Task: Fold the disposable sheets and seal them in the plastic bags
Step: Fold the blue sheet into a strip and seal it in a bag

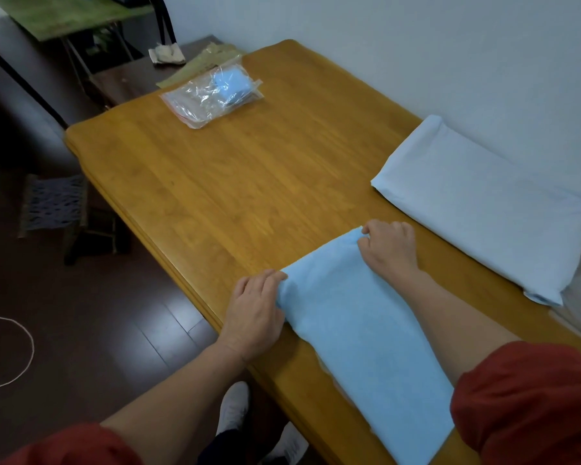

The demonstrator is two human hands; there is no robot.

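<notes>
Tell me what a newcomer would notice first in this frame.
The light blue sheet lies in a long folded strip at the near edge of the wooden table, with the left hand and the right hand each gripping a corner of its far end. A stack of pale folded sheets sits to the right by the wall. A clear plastic bag holding a folded blue sheet lies at the far end.
</notes>
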